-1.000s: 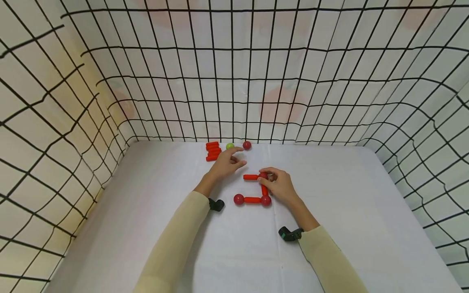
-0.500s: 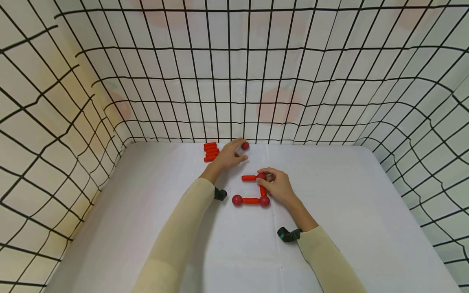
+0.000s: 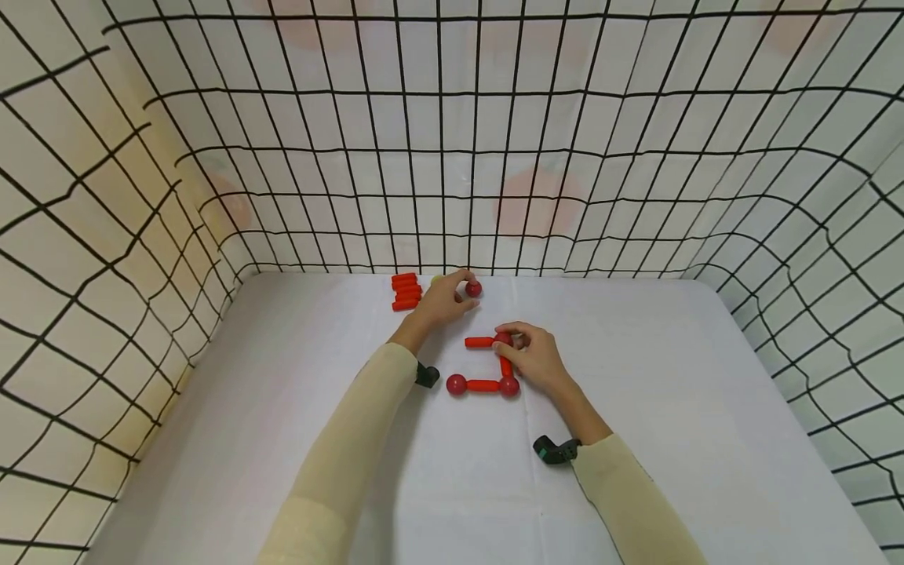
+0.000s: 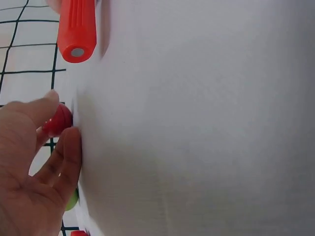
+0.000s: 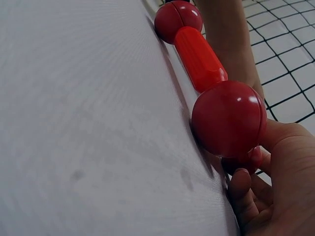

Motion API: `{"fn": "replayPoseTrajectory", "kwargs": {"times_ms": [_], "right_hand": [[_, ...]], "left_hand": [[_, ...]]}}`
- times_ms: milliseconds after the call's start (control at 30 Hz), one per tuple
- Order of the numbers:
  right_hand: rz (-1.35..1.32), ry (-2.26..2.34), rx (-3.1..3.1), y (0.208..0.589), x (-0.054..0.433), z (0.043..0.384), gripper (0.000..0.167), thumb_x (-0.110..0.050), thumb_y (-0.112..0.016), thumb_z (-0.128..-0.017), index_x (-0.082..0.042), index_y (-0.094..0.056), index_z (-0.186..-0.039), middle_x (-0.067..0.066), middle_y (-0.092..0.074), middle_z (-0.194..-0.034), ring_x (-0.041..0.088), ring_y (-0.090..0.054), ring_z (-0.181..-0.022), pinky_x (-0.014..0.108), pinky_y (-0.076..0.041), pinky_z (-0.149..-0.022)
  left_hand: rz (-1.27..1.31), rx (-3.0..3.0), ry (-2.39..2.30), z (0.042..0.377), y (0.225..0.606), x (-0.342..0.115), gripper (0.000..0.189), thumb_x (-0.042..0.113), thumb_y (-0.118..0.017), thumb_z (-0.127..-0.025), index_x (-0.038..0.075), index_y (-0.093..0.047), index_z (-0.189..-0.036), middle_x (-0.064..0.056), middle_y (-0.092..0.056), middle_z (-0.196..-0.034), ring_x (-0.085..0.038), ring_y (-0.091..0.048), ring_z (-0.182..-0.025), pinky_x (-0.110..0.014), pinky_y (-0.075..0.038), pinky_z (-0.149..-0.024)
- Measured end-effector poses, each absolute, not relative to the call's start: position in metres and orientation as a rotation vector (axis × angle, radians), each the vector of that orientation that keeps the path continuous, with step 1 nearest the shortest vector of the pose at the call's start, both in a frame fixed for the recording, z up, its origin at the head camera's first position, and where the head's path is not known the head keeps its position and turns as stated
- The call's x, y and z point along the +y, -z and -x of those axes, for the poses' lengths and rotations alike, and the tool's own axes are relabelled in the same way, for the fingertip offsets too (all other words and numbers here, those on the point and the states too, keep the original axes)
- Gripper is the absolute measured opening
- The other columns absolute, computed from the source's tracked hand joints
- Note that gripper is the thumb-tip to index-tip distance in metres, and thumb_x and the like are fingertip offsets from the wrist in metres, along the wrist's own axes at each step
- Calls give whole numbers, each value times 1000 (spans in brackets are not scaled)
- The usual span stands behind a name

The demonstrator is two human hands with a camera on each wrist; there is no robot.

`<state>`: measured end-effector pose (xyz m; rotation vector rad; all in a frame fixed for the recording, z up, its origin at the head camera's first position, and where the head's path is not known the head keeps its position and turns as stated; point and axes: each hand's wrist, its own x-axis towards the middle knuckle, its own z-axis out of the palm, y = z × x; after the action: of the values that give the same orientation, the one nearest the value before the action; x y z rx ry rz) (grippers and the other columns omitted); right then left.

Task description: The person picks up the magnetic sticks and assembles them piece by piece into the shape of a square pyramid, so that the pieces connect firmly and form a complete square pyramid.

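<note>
My left hand (image 3: 439,304) reaches to the back of the table, its finger and thumb curled about a loose red ball (image 3: 474,289). In the left wrist view this ball (image 4: 59,121) sits between thumb and fingers. My right hand (image 3: 537,357) pinches the far corner ball (image 3: 503,340) of an open-sided shape made of red balls and red rods. One rod (image 3: 479,342) points left from that ball, with a grey disc in its free end in the left wrist view. Another rod (image 3: 483,386) joins the two nearer balls, seen close up as the corner ball (image 5: 229,118) and end ball (image 5: 178,21).
Several loose red rods (image 3: 406,293) lie side by side left of my left hand. A green ball (image 4: 72,200), mostly hidden, is behind that hand. Black wire mesh (image 3: 452,173) borders the white table (image 3: 636,377) at the back and both sides.
My left hand has moved right and away, past the green ball to the red ball, which has shifted slightly nearer. My right hand stays at the corner ball.
</note>
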<state>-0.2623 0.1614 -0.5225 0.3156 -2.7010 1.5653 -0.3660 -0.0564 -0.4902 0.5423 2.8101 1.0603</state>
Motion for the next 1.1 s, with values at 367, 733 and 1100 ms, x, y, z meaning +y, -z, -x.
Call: {"fn": "replayPoseTrajectory", "kwargs": {"times_ms": [367, 733, 1100], "right_hand": [[-347, -1555, -2701, 522, 162, 262, 32, -24, -78, -93, -14, -72, -123, 10, -62, -82, 16, -55, -50, 25, -49, -48], [-324, -1584, -2689, 526, 164, 263, 30, -25, -75, -95, -15, -72, -123, 9, -63, -83, 19, -55, -51, 26, -52, -50], [-314, -1568, -2686, 525, 163, 263, 30, -26, -75, -95, -14, -72, -123, 9, -63, -84, 20, -54, -51, 25, -50, -48]], "left_hand": [[-640, 2809, -1066, 356, 493, -66, 43, 22, -66, -102, 13, -59, -144, -10, -63, -129, -26, -65, -109, -37, -56, -99], [-592, 2660, -1212, 327, 496, -97, 40, 32, -69, -100, 19, -66, -137, -1, -70, -128, -23, -68, -114, -37, -58, -100], [-706, 2612, -1267, 302, 496, -113, 35, 23, -73, -97, 14, -69, -131, -1, -74, -117, -17, -69, -111, -37, -57, -103]]}}
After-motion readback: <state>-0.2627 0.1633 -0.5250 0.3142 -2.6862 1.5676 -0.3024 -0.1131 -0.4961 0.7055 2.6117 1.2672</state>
